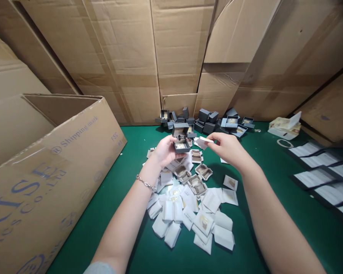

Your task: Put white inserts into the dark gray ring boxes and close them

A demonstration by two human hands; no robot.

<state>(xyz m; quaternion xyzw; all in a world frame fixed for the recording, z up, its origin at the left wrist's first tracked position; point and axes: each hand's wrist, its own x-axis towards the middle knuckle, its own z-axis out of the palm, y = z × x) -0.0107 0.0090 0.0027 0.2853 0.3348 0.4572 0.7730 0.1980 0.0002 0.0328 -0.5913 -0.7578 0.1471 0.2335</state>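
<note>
My left hand is closed around a small dark grey hinged jewellery box, its lid raised and a pale insert showing inside. Off to the right, my right hand pinches a white folded card between thumb and fingers, a little apart from the box. Beneath both hands spreads a loose pile of white cards, some printed with a gold-brown picture. Several grey-beige box inserts lie among them.
Dark jewellery boxes, some open, cluster along the back. A large carton stands at left. At right are a tissue pack, a tape ring and rows of white-and-dark strips. Cardboard sheets wall the back of the green table.
</note>
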